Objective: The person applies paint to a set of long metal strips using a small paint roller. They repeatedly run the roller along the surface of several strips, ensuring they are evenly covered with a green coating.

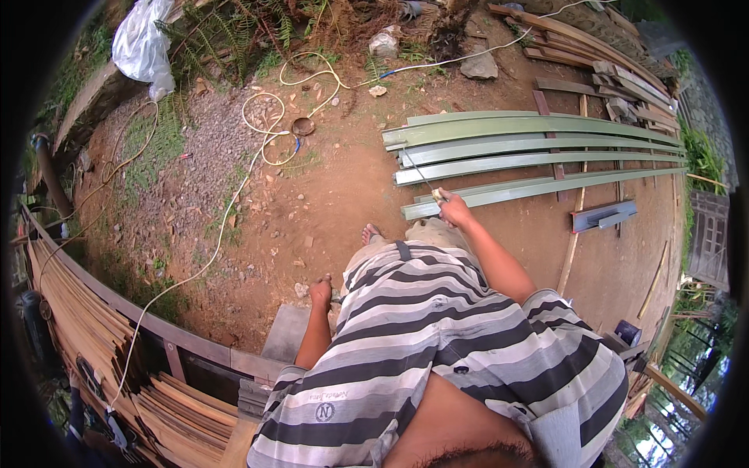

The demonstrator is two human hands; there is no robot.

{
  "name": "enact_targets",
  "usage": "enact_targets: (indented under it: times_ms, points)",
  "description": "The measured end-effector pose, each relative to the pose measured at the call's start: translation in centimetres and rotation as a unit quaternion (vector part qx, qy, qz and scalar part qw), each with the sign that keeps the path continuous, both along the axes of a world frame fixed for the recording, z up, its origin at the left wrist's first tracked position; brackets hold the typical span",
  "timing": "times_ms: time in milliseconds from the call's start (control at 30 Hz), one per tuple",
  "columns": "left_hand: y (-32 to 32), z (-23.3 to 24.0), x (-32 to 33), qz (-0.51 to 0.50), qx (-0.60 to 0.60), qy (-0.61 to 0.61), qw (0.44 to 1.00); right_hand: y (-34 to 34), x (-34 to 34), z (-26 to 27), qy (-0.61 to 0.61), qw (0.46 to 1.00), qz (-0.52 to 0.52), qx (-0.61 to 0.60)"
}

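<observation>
My right hand (454,208) grips the handle of a thin-rodded tool (419,165), which looks like a small paint roller. Its far end meets the near ends of several long, pale green channel beams (485,133), where its head is hard to make out. These beams lie side by side, running away to the right. On my other side, my left hand (320,291) hangs low beside my hip, fingers curled. Whether it holds anything is unclear; a small dark shape shows between it and my trousers. One sandalled foot (370,234) stands on the bare soil.
Wooden crosspieces (543,103) support the beams. A blue-grey trough-like piece (604,216) lies to the right. Pale hose or cable (229,206) loops over the ground near a coconut-shell-like bowl (303,126). Stacked boards (82,292) fill the lower left; timber (585,44) lies upper right.
</observation>
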State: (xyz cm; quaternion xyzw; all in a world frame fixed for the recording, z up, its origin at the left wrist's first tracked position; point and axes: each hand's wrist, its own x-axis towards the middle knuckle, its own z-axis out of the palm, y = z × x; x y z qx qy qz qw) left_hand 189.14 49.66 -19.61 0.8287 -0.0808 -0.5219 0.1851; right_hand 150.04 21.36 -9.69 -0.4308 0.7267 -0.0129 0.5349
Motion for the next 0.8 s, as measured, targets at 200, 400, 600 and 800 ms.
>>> enact_targets:
  times_ms: [200, 400, 600, 800]
  points:
    - [-8.5, 2.2, -0.6, 0.040, -0.176, -0.031, 0.983, 0.7, -0.3, -1.1, 0.025, 0.999, 0.009, -0.017]
    - [-24.1, 24.3, -4.2, -0.032, -0.495, -0.037, 0.867, 2.7, 0.8, -0.3, 0.071, 0.997, 0.038, -0.005]
    - [-29.9, 33.1, -7.4, -0.114, -0.542, -0.004, 0.833, 1.6, 1.7, -0.3, 0.084, 0.992, 0.079, -0.048]
    - [-31.1, 32.3, -11.9, -0.272, -0.516, 0.047, 0.811, 2.2, 0.9, -2.6, 0.147, 0.978, 0.108, -0.103]
